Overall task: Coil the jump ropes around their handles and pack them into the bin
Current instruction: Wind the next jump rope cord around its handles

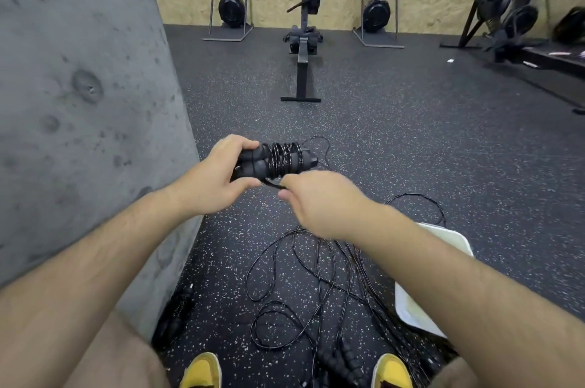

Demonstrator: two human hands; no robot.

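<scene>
My left hand (pixel 209 178) grips a pair of black jump rope handles (pixel 278 159) held side by side, with several turns of black speckled rope wound around them. My right hand (pixel 319 201) pinches the loose end of that rope just below the coil. Several more black jump ropes (pixel 304 280) lie tangled on the speckled rubber floor between my feet, with beaded black handles (pixel 342 359) near my right shoe. A white bin (pixel 456 239) sits on the floor to the right, mostly hidden by my right forearm.
A grey concrete wall (pixel 82 87) stands close on the left. Another black rope handle (pixel 180 305) lies at its base. A rowing machine (pixel 304 49) stands ahead, with other machines along the plywood wall. My yellow shoes (pixel 202 372) show at the bottom.
</scene>
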